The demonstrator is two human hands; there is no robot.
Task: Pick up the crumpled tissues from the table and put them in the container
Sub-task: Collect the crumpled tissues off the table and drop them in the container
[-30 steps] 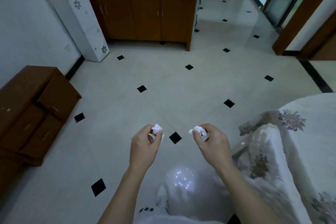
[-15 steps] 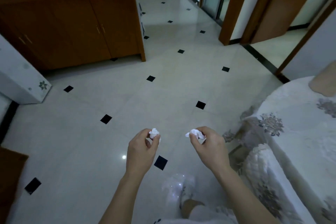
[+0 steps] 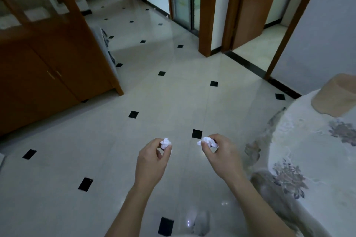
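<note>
My left hand (image 3: 152, 161) pinches a small white crumpled tissue (image 3: 165, 143) between thumb and fingertips. My right hand (image 3: 221, 157) holds a second white crumpled tissue (image 3: 207, 141) the same way. Both hands are held out over the tiled floor, about a hand's width apart. At the right stands the table (image 3: 316, 159) under a white floral cloth. A beige container (image 3: 335, 95) sits on the table's far part, well to the right of my right hand; its inside is hidden.
A brown wooden cabinet (image 3: 54, 67) fills the left side. Pale floor tiles with small black diamonds (image 3: 173, 86) spread ahead. Wooden door frames (image 3: 207, 11) and an open doorway lie at the back. The tablecloth hangs down by my right forearm.
The view has swung to the right: the cabinet slid left and the table and beige container came into sight. Both hands keep their tissues in the same pose.
</note>
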